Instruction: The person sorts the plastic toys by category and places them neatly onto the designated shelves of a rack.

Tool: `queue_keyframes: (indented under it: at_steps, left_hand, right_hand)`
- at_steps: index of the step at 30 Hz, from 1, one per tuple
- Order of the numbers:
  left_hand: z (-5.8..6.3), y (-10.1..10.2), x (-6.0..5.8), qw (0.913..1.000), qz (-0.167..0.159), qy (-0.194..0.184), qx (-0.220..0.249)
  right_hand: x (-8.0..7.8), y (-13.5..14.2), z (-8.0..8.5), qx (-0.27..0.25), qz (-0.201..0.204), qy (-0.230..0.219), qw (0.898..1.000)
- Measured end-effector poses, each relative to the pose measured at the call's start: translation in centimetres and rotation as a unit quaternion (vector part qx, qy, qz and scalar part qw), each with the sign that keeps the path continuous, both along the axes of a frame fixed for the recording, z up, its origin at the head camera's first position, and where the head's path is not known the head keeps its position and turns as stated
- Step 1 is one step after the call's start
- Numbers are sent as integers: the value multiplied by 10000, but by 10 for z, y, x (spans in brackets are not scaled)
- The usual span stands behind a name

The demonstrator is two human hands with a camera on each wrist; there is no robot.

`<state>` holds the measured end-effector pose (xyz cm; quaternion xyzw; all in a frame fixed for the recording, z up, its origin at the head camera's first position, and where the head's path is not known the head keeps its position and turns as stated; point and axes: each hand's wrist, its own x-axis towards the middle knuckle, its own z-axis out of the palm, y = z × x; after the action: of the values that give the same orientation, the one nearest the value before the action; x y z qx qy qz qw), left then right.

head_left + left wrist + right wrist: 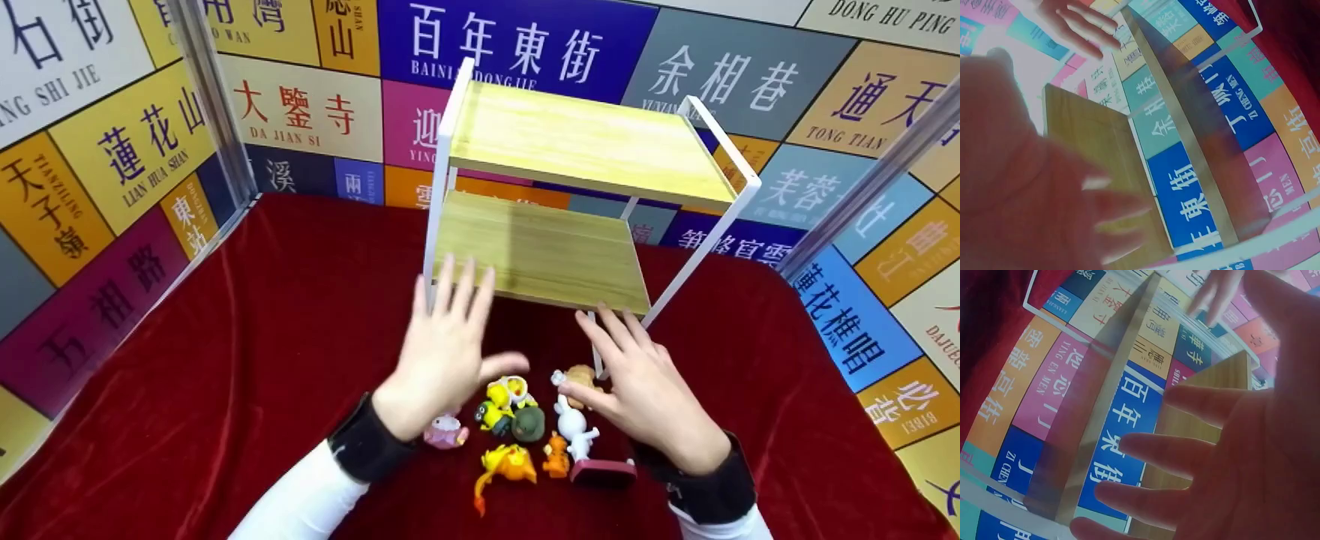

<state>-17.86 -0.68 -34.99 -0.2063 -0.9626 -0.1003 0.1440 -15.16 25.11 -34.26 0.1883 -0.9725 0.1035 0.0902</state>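
My left hand (442, 360) is held up with straight, spread fingers, its fingertips overlapping the lower board of a small two-tier shelf (577, 139) in the head view. To the right, my right hand (656, 386) is spread too, fingertips near the shelf's front right leg. Neither holds anything. Between and below the hands lie several small toy figures: an orange-yellow one with a long tail (510, 463), a small orange one (555, 454), a white one (572, 424), a dark green round one (529, 424) and a pink one (445, 433). The left wrist view shows the left palm (1010, 180) blurred.
The shelf has a white frame (705, 255) and a pale wooden lower board (540, 244). Dark red cloth (300, 322) covers the table. Panels with printed characters (517, 41) stand behind and on both sides. A dark pink flat piece (604, 471) lies by the white figure.
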Motion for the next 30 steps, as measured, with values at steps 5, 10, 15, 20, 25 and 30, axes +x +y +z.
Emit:
queue_keyframes:
  at_steps: [5, 10, 15, 20, 25, 30]
  left_hand:
    - [1, -14, -22, 9845, 385, 665, 1575]
    - [-7, -24, -39, 9472, 465, 1229, 2924]
    - [-10, -33, -51, 9329, 612, 649, 3488]
    - [-20, -44, -66, 9354, 492, -512, 3463]
    - [-37, -54, -84, 9091, -241, -1982, 3656]
    - [-52, -54, -98, 8591, -1052, -2421, 4385]
  right_hand:
    - [-1, 5, 1, 51, 286, 17, 9996]
    - [-4, 10, -1, 126, 517, -529, 9972]
    - [-15, 17, -7, 169, 736, -1126, 9908]
    - [-29, 28, -19, 251, 609, -1785, 9817]
    - [-41, 34, -30, 241, 667, -2177, 9734]
    - [-45, 36, -35, 182, 707, -2301, 9704]
